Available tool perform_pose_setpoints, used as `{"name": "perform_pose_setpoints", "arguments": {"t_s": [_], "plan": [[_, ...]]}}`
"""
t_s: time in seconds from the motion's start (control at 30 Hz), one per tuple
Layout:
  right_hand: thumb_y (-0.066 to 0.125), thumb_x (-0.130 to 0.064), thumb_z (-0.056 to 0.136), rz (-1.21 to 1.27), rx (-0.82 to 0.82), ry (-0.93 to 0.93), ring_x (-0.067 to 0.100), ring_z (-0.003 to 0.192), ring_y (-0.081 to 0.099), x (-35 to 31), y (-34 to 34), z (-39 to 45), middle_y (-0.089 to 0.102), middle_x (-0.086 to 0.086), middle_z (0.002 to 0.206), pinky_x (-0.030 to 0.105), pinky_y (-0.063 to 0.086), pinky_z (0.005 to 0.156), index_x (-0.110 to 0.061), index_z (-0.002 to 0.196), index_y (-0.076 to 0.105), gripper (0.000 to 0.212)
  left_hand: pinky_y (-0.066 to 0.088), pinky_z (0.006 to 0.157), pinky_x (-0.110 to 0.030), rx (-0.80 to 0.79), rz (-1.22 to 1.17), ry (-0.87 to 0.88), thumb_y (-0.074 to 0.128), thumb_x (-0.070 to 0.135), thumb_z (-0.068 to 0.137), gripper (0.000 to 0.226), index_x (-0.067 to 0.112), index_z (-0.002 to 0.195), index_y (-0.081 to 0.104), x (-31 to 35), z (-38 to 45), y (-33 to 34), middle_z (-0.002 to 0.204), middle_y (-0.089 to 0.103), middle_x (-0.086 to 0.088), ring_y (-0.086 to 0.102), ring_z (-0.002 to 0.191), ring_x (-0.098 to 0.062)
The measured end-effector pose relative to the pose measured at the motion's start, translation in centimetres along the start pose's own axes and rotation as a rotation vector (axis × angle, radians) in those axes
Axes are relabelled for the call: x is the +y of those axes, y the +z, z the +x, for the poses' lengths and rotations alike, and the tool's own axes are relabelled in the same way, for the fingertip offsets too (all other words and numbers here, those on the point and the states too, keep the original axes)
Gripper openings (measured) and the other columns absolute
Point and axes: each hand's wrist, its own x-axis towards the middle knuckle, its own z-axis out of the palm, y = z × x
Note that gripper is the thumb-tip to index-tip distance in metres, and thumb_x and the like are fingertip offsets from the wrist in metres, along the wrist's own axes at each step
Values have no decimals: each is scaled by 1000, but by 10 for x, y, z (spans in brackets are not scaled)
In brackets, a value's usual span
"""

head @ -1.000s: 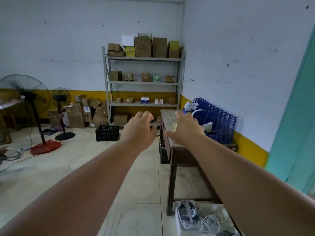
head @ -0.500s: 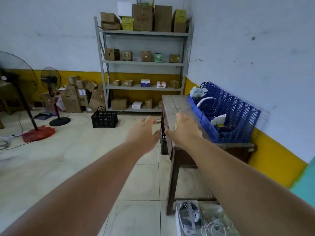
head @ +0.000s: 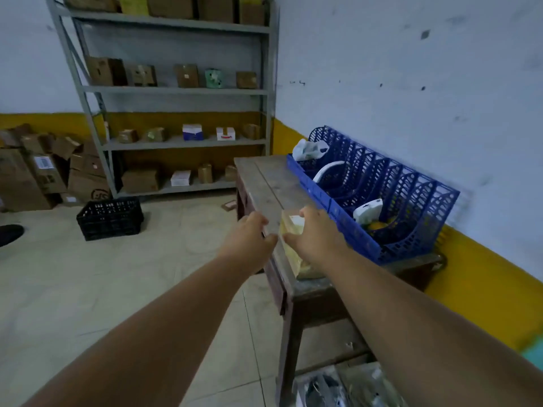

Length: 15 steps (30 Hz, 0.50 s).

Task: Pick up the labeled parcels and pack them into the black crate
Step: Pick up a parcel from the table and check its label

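Hands [head: 282,236] over worn wooden table [head: 273,183], tiled floor [head: 88,289] below.

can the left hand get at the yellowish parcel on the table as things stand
Probably yes: the left hand hangs at the wooden table's edge beside the yellowish parcel, with nothing between them. The right hand is already on it.

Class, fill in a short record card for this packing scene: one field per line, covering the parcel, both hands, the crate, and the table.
parcel: yellowish parcel with a pale label, lying on the wooden table near its front edge
right hand: right hand over the parcel, fingers curled at it; firm grip cannot be told
left hand: left hand at the table's edge beside the parcel, fingers loosely curled, holding nothing
crate: black crate on the floor by the shelves, contents not visible
table: wooden table, also bearing a blue rack
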Motion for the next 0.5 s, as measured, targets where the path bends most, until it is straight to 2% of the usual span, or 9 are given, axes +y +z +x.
{"name": "perform_pose_setpoints", "arguments": {"t_s": [0.1, 0.27, 0.33, 0.4, 0.5], "plan": [[67, -56, 79, -21, -45, 53, 31, 117, 52, 19, 20, 34, 49, 7, 131, 46, 50, 89, -23, 134, 43, 68, 41, 56, -19, -75, -57, -64, 60, 45, 90, 37, 30, 123, 53, -16, 45, 30, 104, 56, 11, 55, 80, -3], [70, -43, 87, 0, -104, 129, 33, 121, 51, 63, 53, 108, 47, 11, 136, 50, 48, 97, -21, 139, 43, 62, 47, 67, -27, -167, -186, -174, 61, 45, 90, 41, 26, 125, 54, -36, 113, 86, 107, 59, 8, 57, 87, -6], [69, -40, 90, -11, -144, 151, 34, 125, 50, 83, 73, 138, 46, 12, 140, 51, 47, 99, -22, 140, 43, 59, 47, 65, -25, -200, -204, -233, 61, 44, 91, 41, 25, 126, 54, -45, 137, 110, 108, 58, 9, 56, 86, -4], [69, -41, 90, -24, -177, 182, 35, 130, 47, 104, 93, 167, 43, 12, 146, 52, 45, 102, -22, 146, 38, 67, 43, 62, -24, -225, -193, -272, 59, 45, 91, 41, 25, 127, 53, -54, 159, 134, 105, 57, 10, 54, 83, -3], [69, -48, 87, -59, -247, 316, 38, 135, 42, 131, 115, 201, 36, 14, 153, 54, 42, 106, -25, 155, 18, 88, 48, 70, -28, -282, -208, -366, 56, 43, 94, 43, 22, 131, 53, -62, 186, 166, 106, 59, 7, 57, 86, -8]]}}
